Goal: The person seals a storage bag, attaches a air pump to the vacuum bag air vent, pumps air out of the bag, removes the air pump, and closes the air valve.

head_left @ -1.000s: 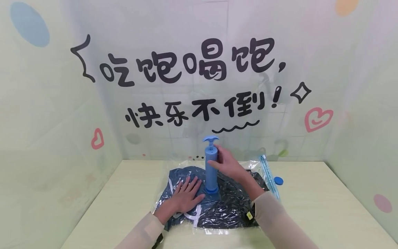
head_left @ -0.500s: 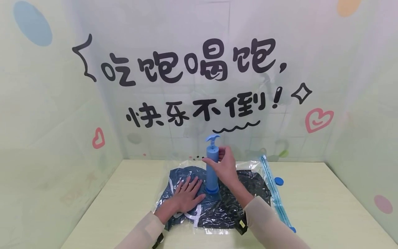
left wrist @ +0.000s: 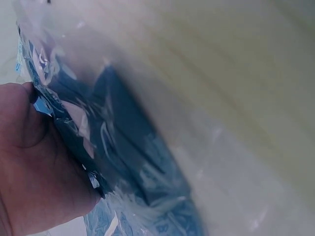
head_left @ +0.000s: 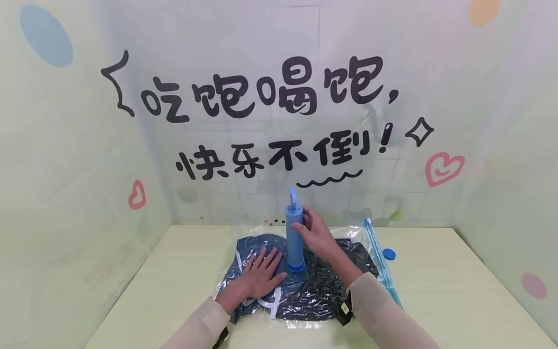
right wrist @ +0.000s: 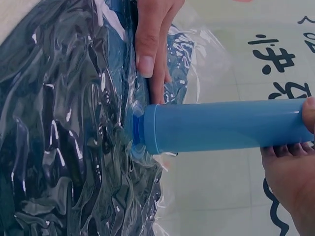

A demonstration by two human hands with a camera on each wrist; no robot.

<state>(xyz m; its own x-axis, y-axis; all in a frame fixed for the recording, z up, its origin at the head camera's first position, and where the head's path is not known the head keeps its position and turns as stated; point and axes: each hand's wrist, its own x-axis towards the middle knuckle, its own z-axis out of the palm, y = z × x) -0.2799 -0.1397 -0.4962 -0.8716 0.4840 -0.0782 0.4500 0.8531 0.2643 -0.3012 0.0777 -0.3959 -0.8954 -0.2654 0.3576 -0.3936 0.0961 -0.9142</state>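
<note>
A clear vacuum storage bag [head_left: 322, 300] with dark blue and black clothing inside lies on the table, its plastic wrinkled over the cloth. A blue hand pump [head_left: 295, 237] stands upright on the bag's valve, its handle [head_left: 293, 196] low over the barrel and seen nearly edge-on. My right hand [head_left: 320, 236] grips the barrel near the top, thumb in front and fingers behind. In the right wrist view the pump's base [right wrist: 150, 129] meets the valve. My left hand [head_left: 260, 276] rests with spread fingers on the bag, left of the pump.
A light blue zip strip [head_left: 381, 261] runs along the bag's right edge. Beside it a round blue cap [head_left: 389, 254] lies on the pale wooden table [head_left: 453, 291]. A printed fabric wall [head_left: 244, 203] stands directly behind the table, with more walls at both sides.
The pump's handle has turned from broadside to nearly edge-on. My right hand loosened around the barrel half a second ago, then closed on it again. The left hand stays put.
</note>
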